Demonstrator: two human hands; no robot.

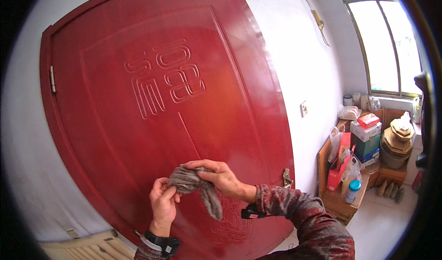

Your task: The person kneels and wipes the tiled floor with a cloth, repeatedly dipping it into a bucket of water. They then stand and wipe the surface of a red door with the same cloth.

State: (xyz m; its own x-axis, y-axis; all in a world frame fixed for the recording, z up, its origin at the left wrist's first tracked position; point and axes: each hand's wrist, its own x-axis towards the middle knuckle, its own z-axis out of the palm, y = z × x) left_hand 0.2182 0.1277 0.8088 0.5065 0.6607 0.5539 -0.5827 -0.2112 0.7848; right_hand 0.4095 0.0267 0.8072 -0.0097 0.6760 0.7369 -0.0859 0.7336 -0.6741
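Observation:
A bunched grey-brown cloth (186, 180) is held between my two hands in front of a red door (221, 128). My left hand (164, 199) pinches the cloth's left end between thumb and fingers. From the right, my right hand (219, 177) grips its upper edge, thumb on the near side. One end of the cloth hangs loose below my right hand. The door bears a large raised character, and a carved pattern low down is partly hidden by the cloth and my right arm.
A metal door handle (286, 178) is by my right forearm. At the right, a wooden bench (345, 204) bears boxes, bags and a blue-lidded container (353, 191). Shoes (390, 191) stand on the floor beside it. A slatted cream-coloured object (93, 246) is at lower left.

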